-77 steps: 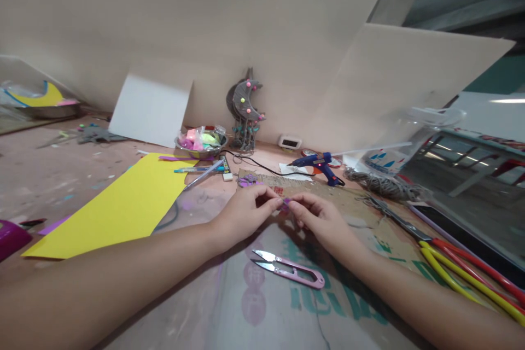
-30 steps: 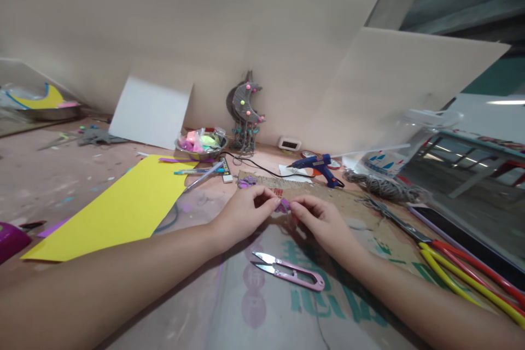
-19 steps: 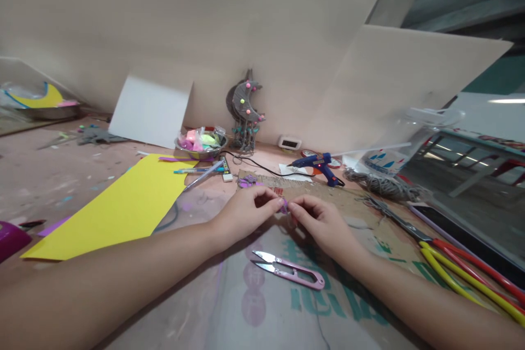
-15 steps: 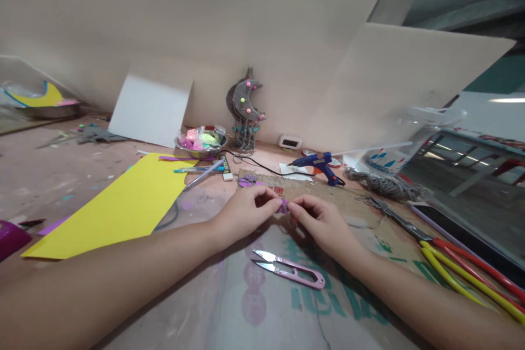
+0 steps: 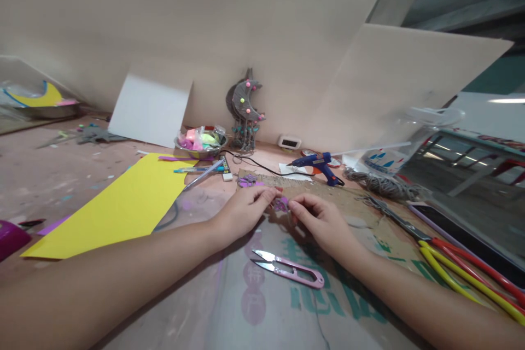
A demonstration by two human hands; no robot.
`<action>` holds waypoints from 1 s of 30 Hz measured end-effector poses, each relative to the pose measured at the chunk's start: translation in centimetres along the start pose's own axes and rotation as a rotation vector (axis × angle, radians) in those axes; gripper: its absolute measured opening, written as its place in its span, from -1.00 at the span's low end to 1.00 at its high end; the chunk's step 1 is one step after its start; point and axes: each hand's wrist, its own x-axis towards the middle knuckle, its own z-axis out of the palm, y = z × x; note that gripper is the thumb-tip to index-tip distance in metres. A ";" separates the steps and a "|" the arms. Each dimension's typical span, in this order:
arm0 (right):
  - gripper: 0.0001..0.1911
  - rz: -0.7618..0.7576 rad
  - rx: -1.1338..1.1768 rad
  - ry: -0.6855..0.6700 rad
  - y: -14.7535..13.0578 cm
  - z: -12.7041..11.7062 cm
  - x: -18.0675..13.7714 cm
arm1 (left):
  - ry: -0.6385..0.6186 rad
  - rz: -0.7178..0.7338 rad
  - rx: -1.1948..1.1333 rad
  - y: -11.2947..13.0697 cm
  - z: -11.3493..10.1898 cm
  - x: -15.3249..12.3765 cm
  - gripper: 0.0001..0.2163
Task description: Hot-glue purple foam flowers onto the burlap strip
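Between my two hands is a small purple piece (image 5: 281, 204) with what looks like grey yarn around it. My right hand (image 5: 319, 219) pinches its right edge between thumb and fingertips, and a thin strand hangs below those fingers. My left hand (image 5: 249, 206) lies just left of the piece, thumb and forefinger pressed together; whatever sits in that pinch is too small to make out. Pink thread snips (image 5: 289, 269) rest on the printed sheet in front of both hands, blades pointing left. Beyond my left hand lie several purple pieces with grey yarn (image 5: 249, 180).
A blue glue gun (image 5: 315, 163) with a black cord sits behind my hands. Grey yarn (image 5: 383, 183), large scissors (image 5: 430, 240) and a phone (image 5: 467, 235) are at right. Yellow paper (image 5: 118, 208) lies left. A bowl (image 5: 200, 152) and a moon ornament (image 5: 246, 101) stand by the wall.
My left fingertips have drawn slightly up and away from the purple piece, so more of it shows. My right hand keeps its pinch in nearly the same spot.
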 end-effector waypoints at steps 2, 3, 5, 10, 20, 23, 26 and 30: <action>-0.72 0.017 0.012 0.004 0.0 0.0 0.0 | 0.057 -0.035 -0.121 -0.2 0.0 0.2 -0.61; -0.72 0.020 0.013 0.006 0.0 0.0 0.0 | 0.098 -0.048 -0.169 -0.3 -0.1 0.2 -0.61; -0.72 0.015 0.011 0.008 0.0 0.0 0.0 | 0.180 -0.059 -0.211 -0.6 -0.2 0.4 -0.63; -0.72 0.003 0.011 0.019 0.3 -0.2 0.0 | 0.220 -0.046 -0.094 -0.9 -0.6 0.6 -0.73; -0.71 -0.005 0.008 0.042 0.2 -0.1 0.0 | 0.146 -0.040 0.020 0.3 -0.5 0.4 -0.85; -0.71 -0.005 0.010 0.036 0.3 -0.1 0.0 | 0.150 -0.056 0.031 0.3 -0.5 0.4 -0.87; -0.70 0.004 0.027 0.033 0.3 -0.1 0.0 | 0.161 -0.046 0.037 0.1 -0.4 0.5 -0.86; -0.71 0.011 0.037 0.033 0.3 -0.1 0.0 | 0.169 -0.049 0.031 -0.1 -0.3 0.5 -0.85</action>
